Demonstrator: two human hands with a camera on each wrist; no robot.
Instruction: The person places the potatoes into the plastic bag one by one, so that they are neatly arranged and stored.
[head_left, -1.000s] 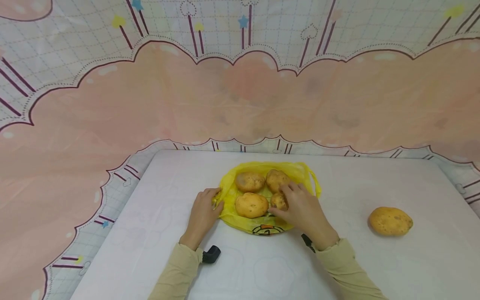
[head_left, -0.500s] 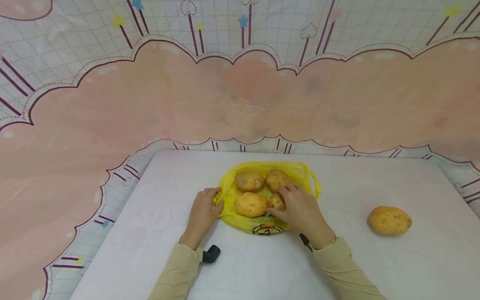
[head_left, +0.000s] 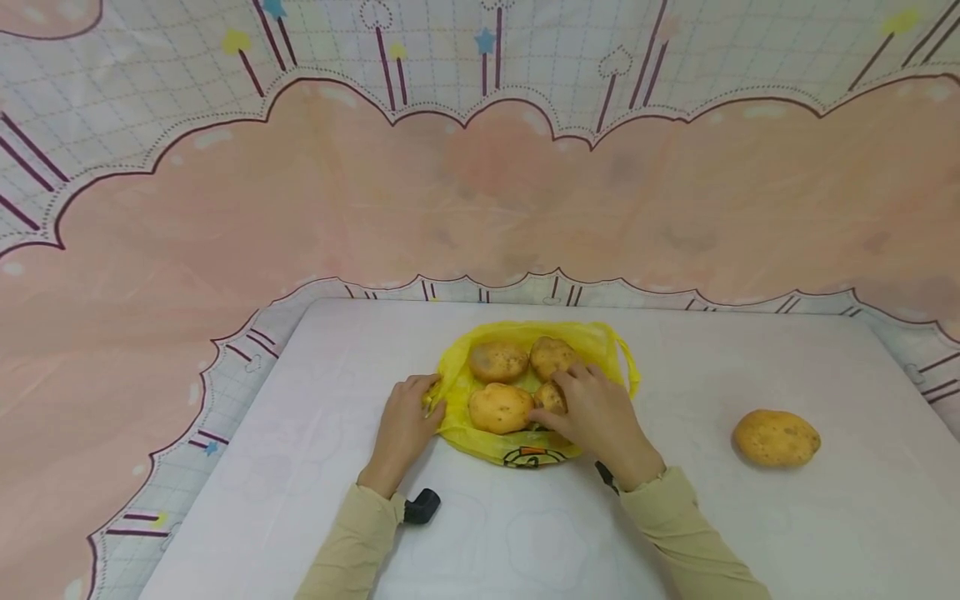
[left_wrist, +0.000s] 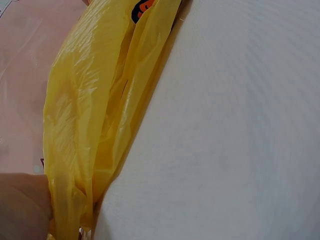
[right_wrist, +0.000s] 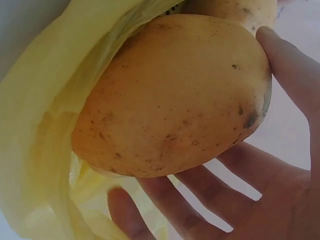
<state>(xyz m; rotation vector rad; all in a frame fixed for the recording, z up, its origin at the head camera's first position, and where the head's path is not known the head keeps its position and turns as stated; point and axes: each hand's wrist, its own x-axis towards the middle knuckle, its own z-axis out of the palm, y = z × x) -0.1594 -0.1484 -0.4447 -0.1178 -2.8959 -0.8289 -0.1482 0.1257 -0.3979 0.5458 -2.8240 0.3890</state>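
A yellow plastic bag [head_left: 487, 448] lies spread on the white table with several potatoes on it. My right hand [head_left: 603, 421] holds the front-right potato [head_left: 550, 398] between thumb and fingers, partly covering it. In the right wrist view this potato [right_wrist: 175, 100] fills the middle, thumb at its upper right and fingers underneath. Close to its left sits a smooth potato [head_left: 501, 408]; two more, a brown potato [head_left: 498, 362] and a rounder potato [head_left: 551, 357], lie behind. At the bag's left edge my left hand [head_left: 405, 421] pinches the gathered plastic; its fingertips are partly hidden.
Apart from the bag, a single potato [head_left: 777, 438] lies on the right of the white table [head_left: 465, 550]. A patterned cloth backdrop [head_left: 480, 200] rises behind the far edge. Black wrist mounts [head_left: 422, 506] show at both sleeves.
My right hand has shifted slightly left with the potato, bringing it closer to the smooth one beside it. The left hand stays at the bag's edge.
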